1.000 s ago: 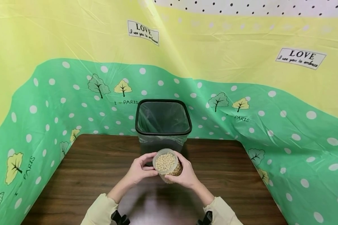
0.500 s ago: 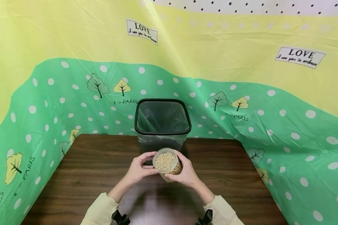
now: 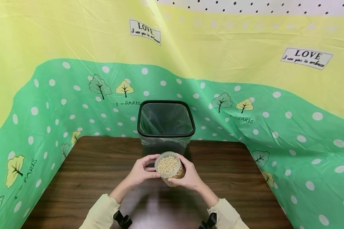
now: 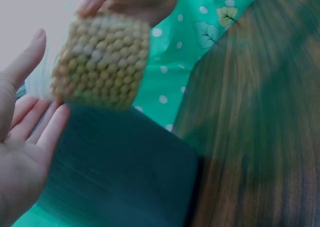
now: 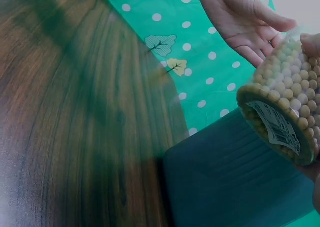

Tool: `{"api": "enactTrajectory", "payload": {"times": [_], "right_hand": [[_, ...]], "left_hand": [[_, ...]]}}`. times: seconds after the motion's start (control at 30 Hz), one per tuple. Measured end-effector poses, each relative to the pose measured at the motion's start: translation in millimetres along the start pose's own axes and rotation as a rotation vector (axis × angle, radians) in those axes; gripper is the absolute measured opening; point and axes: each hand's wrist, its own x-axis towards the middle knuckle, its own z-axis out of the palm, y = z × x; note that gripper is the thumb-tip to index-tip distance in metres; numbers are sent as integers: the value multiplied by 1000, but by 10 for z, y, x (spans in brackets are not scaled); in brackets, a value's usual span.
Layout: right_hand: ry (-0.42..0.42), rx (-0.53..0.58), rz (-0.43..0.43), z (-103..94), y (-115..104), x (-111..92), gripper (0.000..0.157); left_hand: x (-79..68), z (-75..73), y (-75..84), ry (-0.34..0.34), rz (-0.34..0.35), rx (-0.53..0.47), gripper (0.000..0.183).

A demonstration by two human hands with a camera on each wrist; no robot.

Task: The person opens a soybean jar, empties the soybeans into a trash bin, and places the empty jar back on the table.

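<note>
A clear plastic jar (image 3: 168,164) full of round, beige beans or chickpeas is held above the table, its top tilted toward the head camera. My right hand (image 3: 190,178) grips its right side, thumb in front and fingers behind. My left hand (image 3: 140,171) is at the left edge of the rim, thumb and fingertips on either side of it. Some left fingertips are hidden behind the jar. In the right wrist view, a printed label (image 5: 276,131) shows on the jar's base. Whether a clear lid covers the top is hard to tell.
Just behind the jar stands a dark bin (image 3: 164,137) with a black rim and a clear plastic liner. It is on a dark wood-grain table (image 3: 232,178). A green and yellow patterned cloth (image 3: 263,105) hangs around the back and sides.
Almost nothing differs. Both hands stay on the jar, which has shifted only a hair to the left.
</note>
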Motion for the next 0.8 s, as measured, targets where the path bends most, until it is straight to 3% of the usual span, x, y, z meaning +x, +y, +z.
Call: {"api": "enactTrajectory", "payload": {"times": [0.13,0.23,0.33,0.53,0.8], "right_hand": [[42,-20,24,6,-21,13,80],[52,-12,23,-2,-22,16,79],[27,14,16,-1,38,5,80],[-21,78,16,71,360,-53,82],[11,7,21,114,296,-51,82]], "left_hand": [[1,37,19,81,-3,25,60],[12,8,18,97,-12,15,54],[26,-41,12,62,-23,-18,57],[52,-61,-10,-80,-6,-107,76],[45,-13,-46,-20,15,-103,73]]}}
